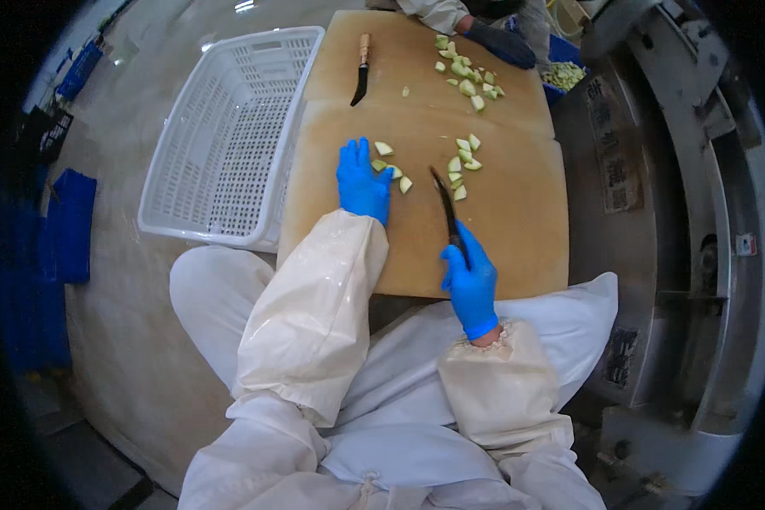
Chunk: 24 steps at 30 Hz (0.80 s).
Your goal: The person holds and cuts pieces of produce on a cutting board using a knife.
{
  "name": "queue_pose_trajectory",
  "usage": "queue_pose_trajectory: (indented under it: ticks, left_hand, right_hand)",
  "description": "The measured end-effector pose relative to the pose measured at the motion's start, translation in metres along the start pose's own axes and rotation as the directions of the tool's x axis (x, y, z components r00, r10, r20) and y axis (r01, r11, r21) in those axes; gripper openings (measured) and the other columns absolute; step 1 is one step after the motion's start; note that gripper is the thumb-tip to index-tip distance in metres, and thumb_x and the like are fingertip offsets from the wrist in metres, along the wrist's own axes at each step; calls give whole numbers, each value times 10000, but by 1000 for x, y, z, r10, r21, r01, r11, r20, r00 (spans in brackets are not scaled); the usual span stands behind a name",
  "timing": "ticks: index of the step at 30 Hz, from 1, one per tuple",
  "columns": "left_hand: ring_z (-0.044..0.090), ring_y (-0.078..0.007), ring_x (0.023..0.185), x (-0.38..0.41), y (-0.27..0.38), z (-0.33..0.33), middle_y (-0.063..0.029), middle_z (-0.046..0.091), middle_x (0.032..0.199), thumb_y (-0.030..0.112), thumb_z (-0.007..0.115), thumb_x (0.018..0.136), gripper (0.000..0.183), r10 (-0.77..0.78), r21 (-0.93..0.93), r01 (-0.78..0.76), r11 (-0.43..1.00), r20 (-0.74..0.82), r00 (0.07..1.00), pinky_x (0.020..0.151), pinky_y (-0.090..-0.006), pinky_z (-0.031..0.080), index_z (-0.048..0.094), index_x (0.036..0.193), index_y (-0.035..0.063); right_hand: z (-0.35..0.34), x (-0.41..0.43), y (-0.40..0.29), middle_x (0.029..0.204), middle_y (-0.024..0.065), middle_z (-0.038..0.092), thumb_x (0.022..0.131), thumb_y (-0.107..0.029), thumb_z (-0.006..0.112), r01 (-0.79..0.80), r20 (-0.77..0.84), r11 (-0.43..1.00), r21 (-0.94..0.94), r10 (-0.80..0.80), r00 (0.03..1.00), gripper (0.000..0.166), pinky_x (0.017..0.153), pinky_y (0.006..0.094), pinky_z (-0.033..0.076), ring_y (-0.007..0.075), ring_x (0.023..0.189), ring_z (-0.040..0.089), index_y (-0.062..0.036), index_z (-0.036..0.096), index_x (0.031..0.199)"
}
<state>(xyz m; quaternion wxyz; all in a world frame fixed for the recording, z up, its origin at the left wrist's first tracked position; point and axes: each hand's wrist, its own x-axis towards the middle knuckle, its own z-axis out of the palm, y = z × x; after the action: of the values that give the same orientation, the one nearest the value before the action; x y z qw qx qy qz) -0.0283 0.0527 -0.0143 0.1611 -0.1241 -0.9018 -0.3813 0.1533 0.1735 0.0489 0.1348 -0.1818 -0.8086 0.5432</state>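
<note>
My right hand (472, 280), in a blue glove, grips a dark curved-blade knife (447, 207) whose tip points away from me over the tan cutting board (414, 248). Near the blade lie several pale green vegetable chunks (454, 164). My left hand (362, 182), also blue-gloved, lies on the board with its fingers pointing away and its thumb at a few more cut pieces (384, 148). Whether the left hand grips a piece cannot be told for sure; its fingers look extended and the thumb stands apart.
A white plastic crate (264, 191) stands left of the board. Another knife with a wooden handle (364, 48) lies at the far side. A co-worker's dark-gloved hand (500, 43) is near more chunks (465, 70). A blue bin of cut pieces (553, 95) and metal machinery (618, 255) are at right.
</note>
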Motion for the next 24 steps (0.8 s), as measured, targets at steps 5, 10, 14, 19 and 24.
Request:
queue_pose_trajectory:
  ticks: [5, 10, 14, 19, 24]
  left_hand:
    - [296, -379, 1282, -3, 42, 51, -214, 336, 1383, 381, 640, 768, 806, 24, 293, -37, 955, 49, 999, 1059, -519, 189, 268, 1380, 12]
    - [350, -363, 1259, 18, 93, 111, -224, 343, 1376, 323, 642, 780, 778, 41, -176, -12, 984, 163, 986, 1043, -484, 244, 264, 1388, 20]
    - [484, -363, 1124, 67, 125, 131, -207, 513, 1214, 114, 665, 747, 608, 140, -384, -101, 918, 75, 987, 947, -387, 400, 429, 1304, 51]
    - [539, -376, 1012, 142, 90, 166, -210, 554, 1122, 135, 709, 709, 531, 471, -224, -423, 878, 248, 846, 895, -409, 436, 533, 1206, 78]
    - [572, -366, 945, 154, 98, 173, -207, 582, 1036, 255, 730, 694, 447, 355, -18, -388, 921, 447, 821, 823, -408, 477, 618, 1077, 53]
  right_hand:
    - [-16, 10, -12, 804, 66, 583, 930, -145, 474, -144, -123, 851, 505, 236, 964, 337, 413, 222, 400, 90, 455, 485, 3, 477, 1233]
    - [-28, 18, -14, 801, 74, 583, 925, -139, 473, -183, -207, 779, 600, 372, 905, 298, 423, 243, 410, 111, 466, 510, 9, 494, 1183]
    - [-40, 20, -7, 816, 80, 586, 925, -134, 467, -161, -296, 793, 587, 396, 869, 286, 429, 255, 416, 121, 473, 519, 10, 498, 1170]
    - [-37, 20, -20, 835, 79, 587, 937, -162, 468, -217, -193, 740, 637, 425, 885, 299, 461, 256, 444, 119, 517, 527, -2, 497, 1188]
    - [-37, 17, -17, 840, 72, 584, 938, -161, 468, -229, -181, 735, 638, 433, 883, 292, 460, 255, 448, 123, 511, 526, 1, 497, 1179]
